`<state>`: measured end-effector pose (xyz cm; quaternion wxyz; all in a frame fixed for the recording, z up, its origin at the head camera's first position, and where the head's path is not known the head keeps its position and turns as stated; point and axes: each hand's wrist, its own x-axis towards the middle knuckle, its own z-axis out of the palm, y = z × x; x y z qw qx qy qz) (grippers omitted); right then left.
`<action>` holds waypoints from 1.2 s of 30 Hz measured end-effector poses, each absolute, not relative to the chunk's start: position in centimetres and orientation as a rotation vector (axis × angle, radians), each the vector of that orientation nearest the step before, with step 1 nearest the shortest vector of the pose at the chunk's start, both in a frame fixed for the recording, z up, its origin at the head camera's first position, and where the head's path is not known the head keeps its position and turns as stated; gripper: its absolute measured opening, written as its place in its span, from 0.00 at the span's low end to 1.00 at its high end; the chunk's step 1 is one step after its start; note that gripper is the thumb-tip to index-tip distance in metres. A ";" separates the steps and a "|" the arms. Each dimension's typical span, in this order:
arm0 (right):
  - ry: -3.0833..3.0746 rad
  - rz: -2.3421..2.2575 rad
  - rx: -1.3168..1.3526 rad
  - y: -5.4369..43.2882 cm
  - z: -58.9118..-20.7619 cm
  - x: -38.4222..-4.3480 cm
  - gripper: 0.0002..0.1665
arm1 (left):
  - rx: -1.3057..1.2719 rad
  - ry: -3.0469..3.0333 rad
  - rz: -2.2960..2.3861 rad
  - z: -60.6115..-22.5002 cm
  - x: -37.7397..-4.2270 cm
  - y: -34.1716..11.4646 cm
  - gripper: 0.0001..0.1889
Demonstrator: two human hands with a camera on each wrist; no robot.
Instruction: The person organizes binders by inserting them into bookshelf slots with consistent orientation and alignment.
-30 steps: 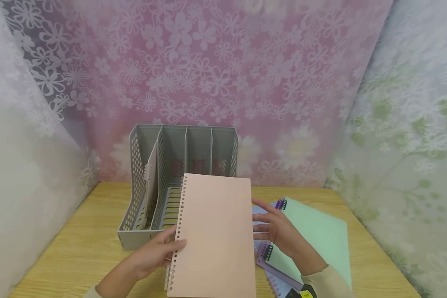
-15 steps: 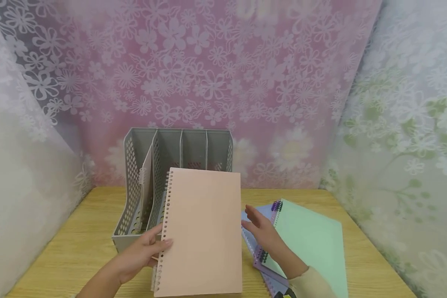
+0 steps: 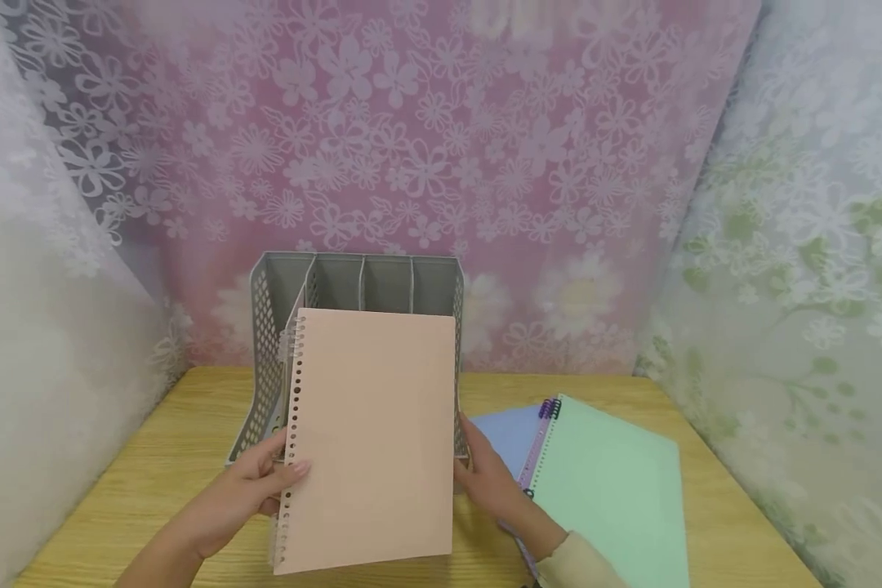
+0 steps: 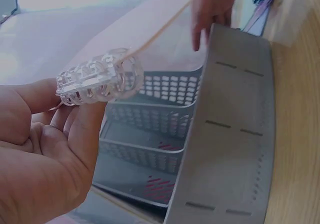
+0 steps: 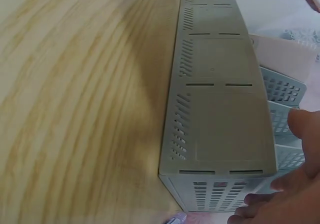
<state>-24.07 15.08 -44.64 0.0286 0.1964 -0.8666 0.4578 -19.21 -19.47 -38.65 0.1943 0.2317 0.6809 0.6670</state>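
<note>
A peach spiral notebook (image 3: 371, 441) stands nearly upright in front of a grey file organizer (image 3: 263, 318), hiding much of it. My left hand (image 3: 238, 494) pinches its coil-side edge, thumb on the cover. Its clear plastic coil (image 4: 95, 79) lies above the fingers in the left wrist view. My right hand (image 3: 496, 482) is beside the notebook's right edge, at the organizer's front right corner. Its fingers are extended and its thumb apart in the right wrist view. Another pale notebook (image 5: 280, 56) stands in the organizer's leftmost compartment.
To the right on the wooden table (image 3: 140, 457) lies a pile of notebooks: a mint green one (image 3: 610, 490) on top, with purple and blue ones (image 3: 510, 433) under it. Flower-patterned cloth (image 3: 412, 163) hangs behind and at both sides.
My left hand has moved the peach notebook left and slightly up, over the organizer's front. The right hand has moved left from above the notebook pile to the organizer's right corner.
</note>
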 end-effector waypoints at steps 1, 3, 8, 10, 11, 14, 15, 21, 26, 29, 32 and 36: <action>-2.680 1.400 0.591 15.0 -44.7 -24.0 0.42 | 0.663 1.913 1.873 -38.6 -19.2 -19.7 0.33; -2.683 1.378 0.564 15.0 -44.8 -24.0 0.42 | 0.670 1.924 1.874 -38.5 -19.1 -20.2 0.33; -2.711 1.338 0.507 14.8 -45.0 -24.5 0.45 | 0.663 1.947 1.883 -38.1 -18.6 -21.5 0.28; -2.724 1.337 0.480 14.8 -45.2 -24.6 0.46 | 0.686 1.938 1.897 -37.8 -18.5 -22.0 0.25; -2.728 1.332 0.472 14.8 -45.2 -24.7 0.46 | 0.704 1.931 1.907 -37.7 -18.5 -22.2 0.25; -2.739 1.318 0.461 14.8 -45.3 -24.7 0.47 | 0.758 1.950 1.940 -37.3 -18.2 -22.8 0.25; -2.741 1.305 0.467 14.8 -45.3 -24.8 0.47 | 0.771 1.973 1.954 -37.1 -18.1 -23.0 0.25; -2.747 1.156 0.536 14.6 -45.3 -24.7 0.44 | 0.780 2.120 2.021 -36.5 -17.7 -23.1 0.23; -2.765 1.106 0.536 14.6 -45.1 -24.6 0.41 | 0.786 2.161 2.063 -36.6 -17.7 -23.3 0.23; -2.765 1.098 0.546 14.5 -45.0 -24.6 0.41 | 0.786 2.173 2.105 -36.8 -17.7 -23.9 0.24; -2.771 1.085 0.554 14.4 -45.0 -24.7 0.42 | 0.778 2.179 2.155 -37.0 -17.8 -24.9 0.24; -2.786 1.068 0.562 14.3 -45.1 -24.6 0.42 | 0.758 2.192 2.244 -37.3 -17.8 -26.3 0.25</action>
